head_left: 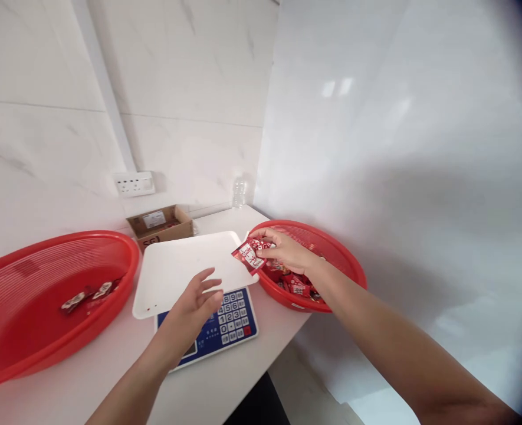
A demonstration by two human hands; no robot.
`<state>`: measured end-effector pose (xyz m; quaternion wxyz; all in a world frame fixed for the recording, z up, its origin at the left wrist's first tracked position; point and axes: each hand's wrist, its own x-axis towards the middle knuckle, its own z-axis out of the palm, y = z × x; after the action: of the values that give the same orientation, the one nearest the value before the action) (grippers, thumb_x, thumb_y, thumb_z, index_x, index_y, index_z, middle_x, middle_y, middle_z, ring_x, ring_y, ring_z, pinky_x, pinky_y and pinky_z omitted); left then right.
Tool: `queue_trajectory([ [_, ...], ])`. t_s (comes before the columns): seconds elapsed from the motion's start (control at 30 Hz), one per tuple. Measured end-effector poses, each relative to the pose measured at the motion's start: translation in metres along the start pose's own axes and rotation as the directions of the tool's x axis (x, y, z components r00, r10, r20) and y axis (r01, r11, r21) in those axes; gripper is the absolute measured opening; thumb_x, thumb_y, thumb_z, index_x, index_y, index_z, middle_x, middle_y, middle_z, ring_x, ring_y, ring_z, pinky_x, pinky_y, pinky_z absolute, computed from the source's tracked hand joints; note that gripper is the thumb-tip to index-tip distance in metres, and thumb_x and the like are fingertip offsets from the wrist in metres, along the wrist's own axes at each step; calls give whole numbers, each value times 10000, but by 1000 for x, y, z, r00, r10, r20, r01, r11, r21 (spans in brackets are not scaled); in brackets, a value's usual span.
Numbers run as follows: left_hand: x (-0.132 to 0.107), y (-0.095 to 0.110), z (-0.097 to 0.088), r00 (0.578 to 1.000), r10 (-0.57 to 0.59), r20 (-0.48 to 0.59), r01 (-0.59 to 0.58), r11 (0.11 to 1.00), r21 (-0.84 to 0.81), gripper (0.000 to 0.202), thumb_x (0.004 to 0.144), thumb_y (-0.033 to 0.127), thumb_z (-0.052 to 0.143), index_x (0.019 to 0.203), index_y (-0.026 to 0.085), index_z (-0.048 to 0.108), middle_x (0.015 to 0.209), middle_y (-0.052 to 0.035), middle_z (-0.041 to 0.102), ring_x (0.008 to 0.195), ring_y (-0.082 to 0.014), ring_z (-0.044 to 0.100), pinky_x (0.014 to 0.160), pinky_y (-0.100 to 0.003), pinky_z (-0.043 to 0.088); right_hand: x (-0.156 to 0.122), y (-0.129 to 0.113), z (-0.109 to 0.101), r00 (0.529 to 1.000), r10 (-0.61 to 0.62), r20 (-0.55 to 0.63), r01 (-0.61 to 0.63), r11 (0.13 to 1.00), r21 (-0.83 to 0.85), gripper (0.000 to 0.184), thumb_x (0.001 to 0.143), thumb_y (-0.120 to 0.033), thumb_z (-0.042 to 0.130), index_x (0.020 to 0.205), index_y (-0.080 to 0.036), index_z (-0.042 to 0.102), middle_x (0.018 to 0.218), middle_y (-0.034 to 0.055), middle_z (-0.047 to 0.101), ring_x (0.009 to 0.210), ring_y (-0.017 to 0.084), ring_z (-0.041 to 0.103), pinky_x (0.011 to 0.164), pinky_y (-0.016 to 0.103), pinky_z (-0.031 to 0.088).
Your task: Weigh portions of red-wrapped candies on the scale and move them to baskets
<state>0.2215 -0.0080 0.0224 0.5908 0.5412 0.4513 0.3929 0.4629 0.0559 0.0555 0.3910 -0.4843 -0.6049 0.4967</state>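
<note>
Between the thumb and fingers of my right hand (282, 249) is a red and white snack packet (248, 255), held over the right edge of a white weighing tray (176, 268). Below that hand, more red packets (296, 284) lie in the right red plastic basket (331, 251). My left hand (201, 298), fingers apart and holding nothing, hovers over the front of the tray and the blue keypad of the digital scale (232, 319). Only a few tiny specks show on the tray.
At the left stands another red basket (130, 254) with a few dark and white packets (86, 295). Behind the tray are an open cardboard box (166, 230) and a clear plastic bottle (239, 193). A power socket (134, 184) is on the wall. The table (225, 383) ends at the front right.
</note>
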Motion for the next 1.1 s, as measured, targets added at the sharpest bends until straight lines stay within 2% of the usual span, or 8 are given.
queue_trajectory([
  [0.13,17,6,1,996,66,-65,-78,976,-203,494,773,439,629,1177,220,449,1196,-108,597,1063,-210,603,895,-386,499,9,-10,57,988,-87,127,74,992,104,372,685,-183,661,1033,-235,540,883,-9,612,663,95,562,535,205,446],
  [0.27,23,6,-20,973,102,-209,-137,978,-159,357,773,465,595,981,216,447,927,-34,637,852,-159,643,753,-333,531,19,-6,86,993,-24,117,3,984,177,320,715,-270,681,996,-239,531,848,-11,621,665,99,563,563,221,453],
  [0.37,26,4,-40,947,157,-282,-174,984,-36,314,767,448,588,917,224,426,942,-24,616,843,-159,636,708,-311,521,29,2,92,995,63,83,-79,976,201,304,745,-299,670,1001,-239,518,767,-17,637,637,104,576,571,224,449],
  [0.5,34,-1,-59,909,271,-316,-205,952,228,216,757,360,576,880,224,462,926,-26,598,896,-192,615,784,-349,490,35,11,94,994,102,43,-108,981,160,307,764,-270,656,1038,-245,519,758,-12,649,648,115,603,582,227,460],
  [0.6,37,-4,-66,918,318,-235,-193,879,436,112,706,225,569,816,219,552,937,-43,605,966,-235,585,885,-395,443,35,13,94,991,131,9,-131,986,107,294,795,-249,616,1071,-242,515,779,0,653,665,117,613,589,224,475],
  [0.73,33,-8,-72,960,261,-102,-148,783,605,242,647,102,503,801,225,642,1026,-59,652,1046,-264,575,961,-407,412,33,16,93,988,153,-25,-154,988,-12,300,820,-233,571,1115,-234,515,853,31,659,720,124,619,596,221,498],
  [0.9,33,-12,-75,968,227,-105,-82,684,725,334,773,194,452,1062,213,618,1203,-89,623,1165,-269,530,1001,-415,387,34,22,98,991,131,-31,-133,990,-56,353,790,-243,604,1135,-242,529,1020,61,651,830,146,612,590,219,510],
  [1.1,36,-14,-70,976,214,-48,-92,595,798,372,796,278,486,1148,214,589,1227,-77,627,1144,-257,560,990,-373,404,34,22,105,999,44,14,-42,993,-106,327,809,-209,560,1132,-226,512,1044,54,634,760,119,600,545,200,497],
])
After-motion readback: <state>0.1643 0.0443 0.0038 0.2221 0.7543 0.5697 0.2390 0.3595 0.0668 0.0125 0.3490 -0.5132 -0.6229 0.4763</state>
